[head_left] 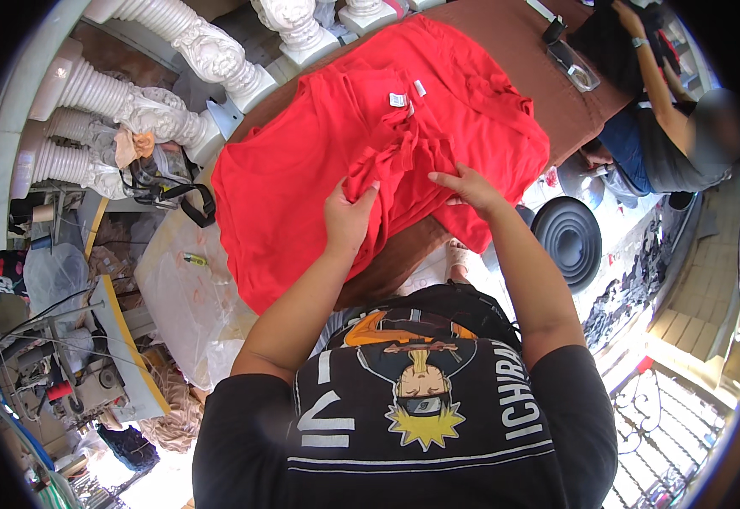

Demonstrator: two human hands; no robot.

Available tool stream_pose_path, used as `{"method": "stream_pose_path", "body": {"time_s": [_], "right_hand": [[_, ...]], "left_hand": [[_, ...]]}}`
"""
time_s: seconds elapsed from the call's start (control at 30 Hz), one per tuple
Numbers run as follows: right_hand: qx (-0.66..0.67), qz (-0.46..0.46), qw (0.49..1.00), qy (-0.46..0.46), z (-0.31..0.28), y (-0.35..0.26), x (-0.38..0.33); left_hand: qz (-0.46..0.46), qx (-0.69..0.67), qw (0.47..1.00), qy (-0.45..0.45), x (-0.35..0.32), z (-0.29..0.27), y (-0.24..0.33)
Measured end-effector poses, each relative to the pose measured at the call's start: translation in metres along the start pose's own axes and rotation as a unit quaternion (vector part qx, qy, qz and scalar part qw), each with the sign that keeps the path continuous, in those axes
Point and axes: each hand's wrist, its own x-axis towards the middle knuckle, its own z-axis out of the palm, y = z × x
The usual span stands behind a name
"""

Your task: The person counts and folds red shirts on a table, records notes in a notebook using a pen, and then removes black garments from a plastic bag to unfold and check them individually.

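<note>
The big heap of soft, bright red cloth clothes (285, 170) lies on a long table with a brown cloth top (594, 106), right in front of the person in the black T-shirt with a cartoon picture (425, 399). Some of the red cloth hangs down over the near edge of the table. The person's left hand (351, 219) is pinching a bunched, wrinkly bit of the red cloth between its thumb and fingers. The right hand (470, 190) is at the near side of the same bunch, with its thumb pointing left; I cannot tell if it is gripping the cloth or only resting on it. A little white label (398, 100) is on the red cloth, past the bunched part, and a smaller white tag (421, 88) is just beside it. To the left stand fancy white carved posts (145, 106), with a black strap (197, 204) near the red heap. On the right, a round black thing with rings on its top (566, 243) stands below the table. Farther up on the right, another person in a dark top (679, 140) has an arm stretched out to a black cloth (605, 44) at the table's far end.
</note>
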Motion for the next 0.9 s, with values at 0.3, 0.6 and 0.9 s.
{"method": "stream_pose_path", "body": {"time_s": [0.3,0.6,0.9], "right_hand": [[-0.043,-0.083,0.995,-0.023,0.006,-0.005,0.005],[-0.025,-0.067,0.997,0.033,0.002,0.021,0.013],[-0.069,-0.133,0.988,-0.028,0.034,0.010,0.012]], "left_hand": [[0.241,0.140,0.959,0.055,0.040,-0.014,0.109],[0.129,0.292,0.925,-0.205,-0.041,0.039,-0.004],[0.128,0.196,0.970,-0.071,-0.026,0.053,-0.011]]}}
